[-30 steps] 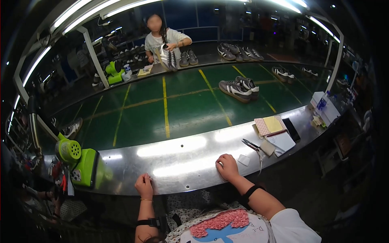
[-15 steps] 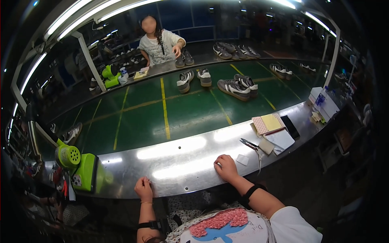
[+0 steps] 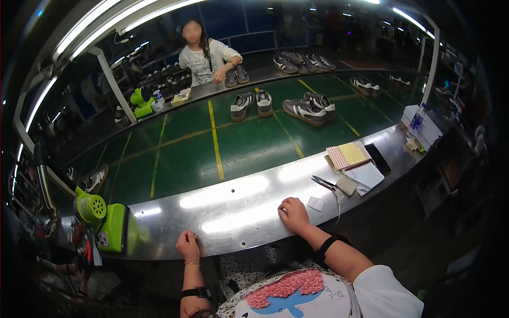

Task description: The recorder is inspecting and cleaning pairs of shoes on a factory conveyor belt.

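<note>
My left hand (image 3: 187,245) rests at the near edge of a metal ledge (image 3: 233,212), its fingers drawn together; whether something small is pinched there I cannot make out. Farther right, my right hand (image 3: 294,215) lies on the ledge with loosely curled fingers and no object showing in it. Beside it is a small white square piece (image 3: 315,204). Just beyond are black-tipped snips (image 3: 323,183) with a pale strip hanging near them. On the green belt (image 3: 185,153) past the ledge stand grey shoes with white stripes, one pair (image 3: 251,105) upright and another pair (image 3: 310,109) to its right.
A green machine (image 3: 112,228) stands at the ledge's left end. Notebooks (image 3: 350,153), a dark phone (image 3: 378,159) and a bottle (image 3: 418,119) lie or stand to the right. Across the belt, a co-worker (image 3: 207,58) is beside shoes (image 3: 236,76); more shoes (image 3: 302,62) sit farther right.
The co-worker's raised hand has come down to the far ledge, left of the shoes there. My hands hold nearly the same places. The whole view has shifted slightly.
</note>
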Available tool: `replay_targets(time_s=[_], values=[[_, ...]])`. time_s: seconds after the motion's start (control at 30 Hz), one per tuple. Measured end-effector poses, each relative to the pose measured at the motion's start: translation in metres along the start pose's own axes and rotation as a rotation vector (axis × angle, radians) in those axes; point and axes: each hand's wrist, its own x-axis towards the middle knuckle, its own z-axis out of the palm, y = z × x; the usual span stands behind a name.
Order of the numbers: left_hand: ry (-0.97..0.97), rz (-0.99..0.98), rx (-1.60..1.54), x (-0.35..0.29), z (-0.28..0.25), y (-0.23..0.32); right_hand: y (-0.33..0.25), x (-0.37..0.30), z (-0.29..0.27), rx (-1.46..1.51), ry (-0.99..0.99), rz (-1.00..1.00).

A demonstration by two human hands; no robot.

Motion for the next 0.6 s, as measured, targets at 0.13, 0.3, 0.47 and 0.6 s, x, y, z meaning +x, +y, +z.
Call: replay_targets(time_s=[0.13, 0.3, 0.47, 0.6], values=[[-0.016, -0.005, 0.028, 0.0, -0.001, -0.004, 0.0, 0.0, 0.0, -0.005, -0.015, 0.007], [-0.01, 0.01, 0.015, 0.0, -0.001, -0.011, -0.001, -0.001, 0.0, -0.006, -0.002, 0.001], [-0.019, -0.004, -0.007, -0.001, 0.0, -0.005, 0.0, -0.001, 0.0, -0.002, -0.018, 0.009], [-0.027, -0.01, 0.003, 0.004, 0.001, -0.006, -0.001, 0.006, 0.0, -0.028, -0.009, 0.021]])
